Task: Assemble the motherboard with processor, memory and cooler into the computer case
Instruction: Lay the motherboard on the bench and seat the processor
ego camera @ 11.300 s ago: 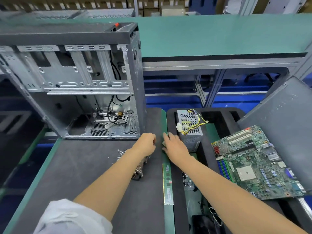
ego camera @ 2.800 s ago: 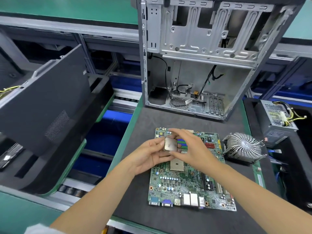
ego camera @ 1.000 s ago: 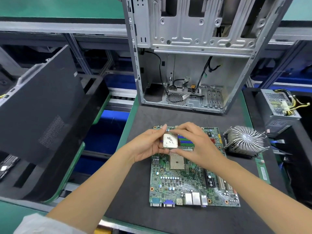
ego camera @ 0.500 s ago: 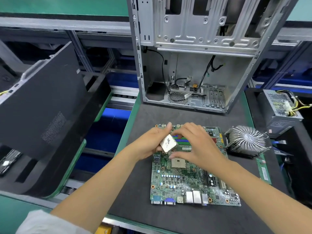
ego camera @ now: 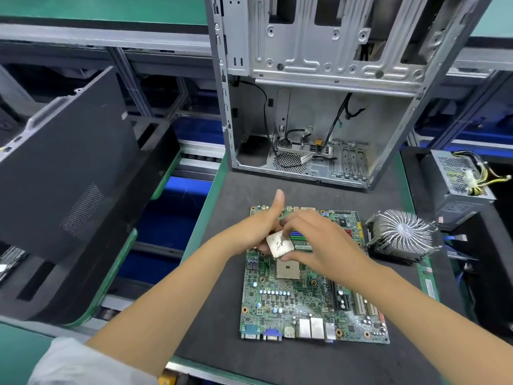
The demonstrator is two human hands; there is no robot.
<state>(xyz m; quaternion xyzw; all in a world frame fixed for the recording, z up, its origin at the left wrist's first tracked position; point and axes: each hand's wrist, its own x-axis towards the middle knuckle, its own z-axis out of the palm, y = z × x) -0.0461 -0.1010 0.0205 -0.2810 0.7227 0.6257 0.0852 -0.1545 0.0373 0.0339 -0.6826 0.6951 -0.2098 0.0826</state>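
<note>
Holding the processor [ego camera: 279, 243] tilted just above the motherboard [ego camera: 305, 295], both hands meet over the bare socket [ego camera: 288, 268]. Right hand [ego camera: 319, 245] pinches its edges with curled fingers; left hand [ego camera: 255, 232] grips its other side, thumb raised. Behind the motherboard stands the open computer case [ego camera: 319, 107]; the cooler [ego camera: 402, 234] sits right of it on the worktop [ego camera: 222, 195].

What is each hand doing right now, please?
Left hand: holding the processor at its left edge, thumb raised.
Right hand: pinching the same processor from the right, above the motherboard socket.
</note>
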